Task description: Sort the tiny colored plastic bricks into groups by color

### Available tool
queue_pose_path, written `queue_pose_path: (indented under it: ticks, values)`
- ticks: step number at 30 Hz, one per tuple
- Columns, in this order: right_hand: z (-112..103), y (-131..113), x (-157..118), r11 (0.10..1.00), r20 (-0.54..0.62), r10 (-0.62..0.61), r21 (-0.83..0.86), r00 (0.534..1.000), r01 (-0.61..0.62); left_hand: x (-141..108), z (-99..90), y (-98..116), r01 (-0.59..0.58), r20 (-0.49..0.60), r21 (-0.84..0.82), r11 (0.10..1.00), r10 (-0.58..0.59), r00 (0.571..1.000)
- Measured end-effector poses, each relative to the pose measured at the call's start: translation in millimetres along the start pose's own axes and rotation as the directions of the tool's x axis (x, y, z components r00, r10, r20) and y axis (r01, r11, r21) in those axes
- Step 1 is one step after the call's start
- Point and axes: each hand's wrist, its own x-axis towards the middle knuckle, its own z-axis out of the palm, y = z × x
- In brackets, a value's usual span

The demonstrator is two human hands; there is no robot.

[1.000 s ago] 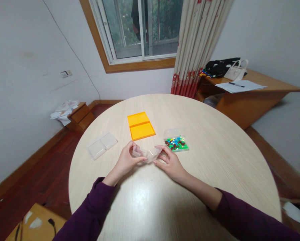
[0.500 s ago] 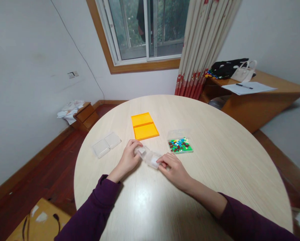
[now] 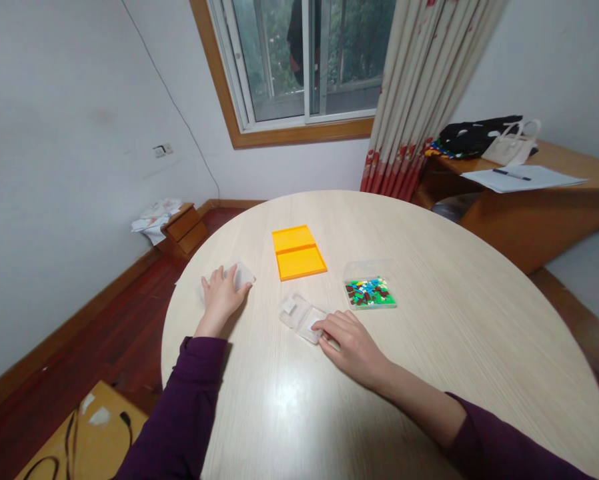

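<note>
An open clear case with white pieces in it lies on the round table. My right hand pinches its right edge between thumb and fingers. My left hand is over another open clear case at the left, fingers spread and covering much of it; whether the fingertips touch it is hard to tell. Behind, an open yellow case lies flat. To the right is a clear box with its lid raised, full of small green, brown, blue and white bricks.
The pale round table fills the middle. At the back right a wooden desk bears papers, a pen and bags. A yellow stool-like surface with cables is at lower left.
My left hand has let go of the middle clear case and moved left onto the other clear case, its fingers spread. My right hand stays at the middle case. The view has shifted slightly.
</note>
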Motion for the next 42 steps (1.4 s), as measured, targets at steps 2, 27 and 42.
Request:
queue_pose_path:
  ticks: [2,27,42]
  values:
    - [0,-1,-1,0.999,-0.011,-0.028,-0.026,1.000,0.027,-3,-4.9,6,-0.012,0.003,0.031,0.999,0.012,1.000]
    - [-144,189,30,0.823,-0.417,0.294,-0.347,0.860,-0.449,-3,4.6,16,-0.148,-0.028,-0.117,0.982,0.145,0.989]
    - [-85,201,26,0.898,-0.360,0.340,-0.149,0.869,-0.414,5,6.0,13,-0.301,-0.415,-0.518,0.801,0.072,0.907]
